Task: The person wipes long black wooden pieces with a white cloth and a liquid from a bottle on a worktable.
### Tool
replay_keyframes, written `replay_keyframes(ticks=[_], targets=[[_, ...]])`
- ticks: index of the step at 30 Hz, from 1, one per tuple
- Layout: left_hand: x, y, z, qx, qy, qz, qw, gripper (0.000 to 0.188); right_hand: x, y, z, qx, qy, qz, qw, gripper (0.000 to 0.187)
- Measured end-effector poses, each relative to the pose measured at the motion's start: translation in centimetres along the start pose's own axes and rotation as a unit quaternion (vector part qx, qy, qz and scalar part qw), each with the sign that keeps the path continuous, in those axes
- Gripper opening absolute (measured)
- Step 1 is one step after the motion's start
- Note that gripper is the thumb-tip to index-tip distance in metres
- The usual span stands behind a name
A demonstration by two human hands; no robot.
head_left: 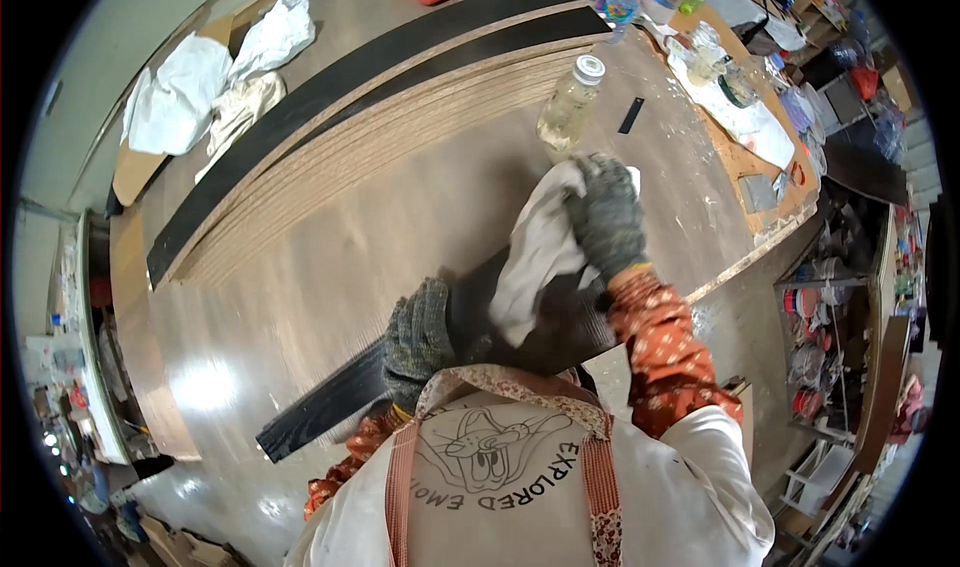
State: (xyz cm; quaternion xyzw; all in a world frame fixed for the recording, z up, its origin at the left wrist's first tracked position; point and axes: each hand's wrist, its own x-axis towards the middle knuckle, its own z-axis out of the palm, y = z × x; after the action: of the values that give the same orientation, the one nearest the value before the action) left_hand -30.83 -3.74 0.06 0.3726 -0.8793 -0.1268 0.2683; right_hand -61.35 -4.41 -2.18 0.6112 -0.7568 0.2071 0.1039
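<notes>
The black board [325,404] lies by the near edge of the worktop [330,317]. My right grip [608,217] holds the pale cloth [540,252]; whether my left grip [418,342] clasps the board, I cannot tell. I would wipe lengthwise, with cloth flat.

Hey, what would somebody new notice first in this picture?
Probably the stack of long black-faced boards sweeping across the far half of the table. Next, nearest the wearer, the right gloved hand holding a whitish cloth over a black board, the left gloved hand on that board. A capped clear bottle stands just beyond the cloth.
</notes>
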Motion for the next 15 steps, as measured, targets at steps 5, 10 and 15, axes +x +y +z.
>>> replay_keyframes(ticks=[5, 10, 15], targets=[[0.3, 0.7, -0.1, 0.04, -0.002, -0.024, 0.999, 0.072, -2.7, -4.6, 2.5, -0.301, -0.018, -0.064, 0.951, 0.05], [0.0, 0.4, 0.0, 0.069, 0.005, -0.046, 0.997, 0.074, -3.7, -8.8, -1.5, 0.067, -0.153, -0.147, 0.975, 0.061], [-0.1, 0.9, -0.1, 0.065, 0.009, -0.055, 0.996, 0.076, 0.3, 6.4, 2.6, -0.078, -0.048, -0.002, 0.996, 0.039]])
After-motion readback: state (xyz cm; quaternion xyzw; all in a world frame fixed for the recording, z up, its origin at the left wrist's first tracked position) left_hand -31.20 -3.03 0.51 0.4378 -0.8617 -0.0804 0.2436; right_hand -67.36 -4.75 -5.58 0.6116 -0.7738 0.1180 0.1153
